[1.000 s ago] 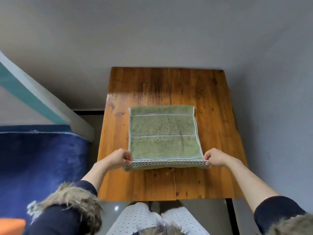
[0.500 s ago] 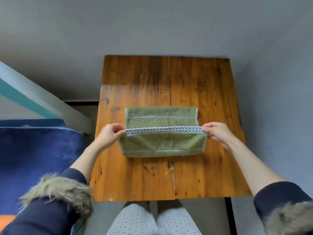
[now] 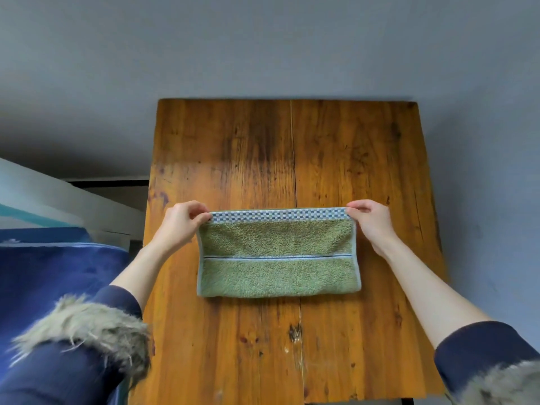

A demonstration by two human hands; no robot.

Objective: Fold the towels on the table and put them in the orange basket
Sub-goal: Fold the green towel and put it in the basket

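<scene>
A person's left hand (image 3: 178, 226) and right hand (image 3: 371, 222) each pinch a far corner of a folded green towel (image 3: 277, 258) along its checkered border (image 3: 279, 215); the towel stretches between both grips and lies flat toward the person on a wooden table (image 3: 292, 346).

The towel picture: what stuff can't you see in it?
All from the head view:
- Orange basket: outside the picture.
- Lower layer of the towel: covered by the folded-over top layer.
- Some fingers of the left hand and right hand, each pinching a far corner: curled out of sight behind the hand.
- Near edge of the table: partly cut off at the bottom.
</scene>
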